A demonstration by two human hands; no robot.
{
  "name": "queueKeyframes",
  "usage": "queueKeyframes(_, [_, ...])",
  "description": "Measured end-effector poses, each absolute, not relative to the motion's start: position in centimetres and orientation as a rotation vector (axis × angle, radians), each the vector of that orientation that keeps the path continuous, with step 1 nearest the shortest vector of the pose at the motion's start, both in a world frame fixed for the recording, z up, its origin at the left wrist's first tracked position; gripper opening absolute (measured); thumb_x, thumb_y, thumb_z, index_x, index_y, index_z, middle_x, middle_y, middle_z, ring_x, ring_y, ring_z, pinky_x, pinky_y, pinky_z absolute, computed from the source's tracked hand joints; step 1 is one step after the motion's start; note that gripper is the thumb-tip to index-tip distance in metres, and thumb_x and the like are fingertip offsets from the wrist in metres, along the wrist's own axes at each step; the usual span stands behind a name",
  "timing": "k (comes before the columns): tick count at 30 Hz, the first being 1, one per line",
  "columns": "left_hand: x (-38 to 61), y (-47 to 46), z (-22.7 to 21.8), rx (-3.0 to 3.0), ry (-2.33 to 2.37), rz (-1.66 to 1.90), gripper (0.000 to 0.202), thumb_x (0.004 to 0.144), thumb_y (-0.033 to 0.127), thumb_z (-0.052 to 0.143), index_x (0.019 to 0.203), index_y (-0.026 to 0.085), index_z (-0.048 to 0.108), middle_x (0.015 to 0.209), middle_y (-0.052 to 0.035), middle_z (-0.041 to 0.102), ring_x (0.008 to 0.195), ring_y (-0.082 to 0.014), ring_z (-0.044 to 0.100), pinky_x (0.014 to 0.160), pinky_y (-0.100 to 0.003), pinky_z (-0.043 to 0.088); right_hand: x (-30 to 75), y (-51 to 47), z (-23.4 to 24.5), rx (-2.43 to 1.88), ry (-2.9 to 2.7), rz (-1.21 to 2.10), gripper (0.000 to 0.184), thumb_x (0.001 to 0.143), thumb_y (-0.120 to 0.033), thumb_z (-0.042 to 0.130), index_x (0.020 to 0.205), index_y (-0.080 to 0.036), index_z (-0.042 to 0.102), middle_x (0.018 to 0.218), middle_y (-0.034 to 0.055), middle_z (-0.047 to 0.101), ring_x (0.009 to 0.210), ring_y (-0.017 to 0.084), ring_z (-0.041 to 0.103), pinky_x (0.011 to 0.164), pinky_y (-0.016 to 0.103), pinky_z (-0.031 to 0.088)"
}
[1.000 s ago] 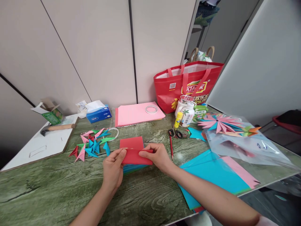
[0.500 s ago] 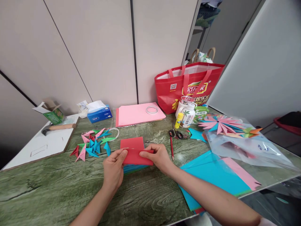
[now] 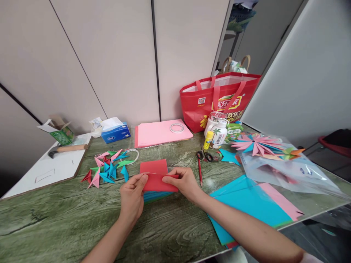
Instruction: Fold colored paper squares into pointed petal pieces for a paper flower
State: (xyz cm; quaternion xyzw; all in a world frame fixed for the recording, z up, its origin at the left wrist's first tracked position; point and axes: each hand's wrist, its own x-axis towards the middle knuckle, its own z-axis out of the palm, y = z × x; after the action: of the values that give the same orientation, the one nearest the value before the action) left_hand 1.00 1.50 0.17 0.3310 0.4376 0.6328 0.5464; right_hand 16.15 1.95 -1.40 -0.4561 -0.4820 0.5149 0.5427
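Head view: I've got a red paper piece (image 3: pixel 159 183) pinched at both ends, left grip (image 3: pixel 133 193) with its thumb on the left end, right grip (image 3: pixel 188 184) doing the same on the right. It's above the counter (image 3: pixel 82 223), just in front of a flat red sheet (image 3: pixel 153 167), blue sheets (image 3: pixel 156 197) peeking out below. Can't tell if it touches them, tbh. Folded paper points (image 3: pixel 109 171) lie off left, scissors (image 3: pixel 199 155) and a red pencil (image 3: pixel 200 173) right.

There's 1 ea.: hammer (image 3: pixel 71 148), pencil (image 3: pixel 200 171), scissors (image 3: pixel 204 152) pr, glue stk (image 3: pixel 208 140).
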Motion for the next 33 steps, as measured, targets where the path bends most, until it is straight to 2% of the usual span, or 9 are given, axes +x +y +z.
queueKeyframes(8, [0.91, 1.68, -0.11, 0.837, 1.092, 1.523, 0.020, 0.052, 0.028, 0.076, 0.066, 0.015, 0.070, 0.061, -0.0013, 0.069, 0.058, -0.0132, 0.060, 0.059, -0.023, 0.048, 16.11, 1.92, -1.30, -1.047, -1.183, 1.178, 0.021, 0.058, -0.032, 0.072, 0.053, -0.016, 0.059, 0.054, -0.0018, 0.057, 0.050, 0.009, 0.047, 0.049, 0.021, 0.037])
queueKeyframes(14, [1.21, 1.14, 0.05, 0.963, 1.055, 1.418, 0.036, 0.055, 0.026, 0.075, 0.089, 0.016, 0.066, 0.088, -0.0048, 0.070, 0.075, -0.0172, 0.062, 0.066, -0.025, 0.048, 16.18, 1.85, -0.93, -1.053, -1.134, 1.139, 0.018, 0.059, -0.030, 0.071, 0.054, -0.016, 0.060, 0.055, -0.0016, 0.058, 0.051, 0.010, 0.047, 0.050, 0.022, 0.037])
queueKeyframes(18, [1.21, 0.89, -0.24, 1.082, 1.162, 1.228, 0.033, 0.052, 0.022, 0.076, 0.083, 0.013, 0.067, 0.079, -0.0060, 0.072, 0.069, -0.0195, 0.063, 0.066, -0.028, 0.050, 16.19, 1.70, -0.61, -1.058, -1.178, 1.096, 0.019, 0.060, -0.031, 0.070, 0.054, -0.016, 0.060, 0.055, -0.0007, 0.059, 0.052, 0.011, 0.049, 0.051, 0.023, 0.038])
queueKeyframes(25, [1.24, 0.86, -0.32, 0.997, 1.130, 1.216, 0.024, 0.050, 0.021, 0.078, 0.071, 0.013, 0.070, 0.068, -0.0043, 0.072, 0.054, -0.0193, 0.064, 0.056, -0.032, 0.055, 16.10, 1.42, -0.54, -1.073, -1.248, 1.016, 0.016, 0.062, -0.030, 0.069, 0.056, -0.017, 0.061, 0.055, -0.0005, 0.060, 0.053, 0.011, 0.049, 0.052, 0.023, 0.040])
queueKeyframes(29, [1.21, 0.85, -0.21, 0.971, 1.125, 1.235, 0.026, 0.047, 0.022, 0.079, 0.069, 0.012, 0.071, 0.066, -0.0051, 0.072, 0.054, -0.0201, 0.064, 0.054, -0.033, 0.056, 16.14, 1.43, -0.62, -1.076, -1.284, 1.002, 0.016, 0.062, -0.031, 0.069, 0.057, -0.018, 0.062, 0.058, 0.0003, 0.062, 0.054, 0.012, 0.051, 0.053, 0.024, 0.041])
queueKeyframes(33, [0.82, 1.20, 0.19, 1.023, 1.119, 1.136, 0.027, 0.047, 0.022, 0.079, 0.070, 0.011, 0.071, 0.066, -0.0054, 0.072, 0.056, -0.0206, 0.065, 0.059, -0.034, 0.056, 16.65, 1.96, -0.73, -1.101, -1.274, 1.002, 0.017, 0.060, -0.032, 0.070, 0.057, -0.017, 0.063, 0.057, 0.0004, 0.062, 0.054, 0.013, 0.051, 0.052, 0.023, 0.040])
